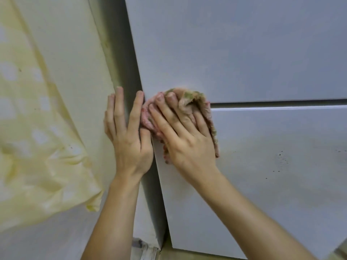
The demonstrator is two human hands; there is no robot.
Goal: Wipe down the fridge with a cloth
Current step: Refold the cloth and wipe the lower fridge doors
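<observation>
Nothing readable is showing here: no lettering, brand or number on the pale grey smooth fridge doors (pixel 244 53).

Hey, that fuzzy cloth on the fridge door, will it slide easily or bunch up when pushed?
Probably floppy: the cloth is crumpled into folds under the right hand. Its nubby pile would likely drag a little on the smooth fridge door, and it may snag at the gap between doors.

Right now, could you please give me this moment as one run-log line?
wiping | right hand: presses cloth on fridge at door seam | left hand: flat on fridge edge | dark specks: lower door
</observation>
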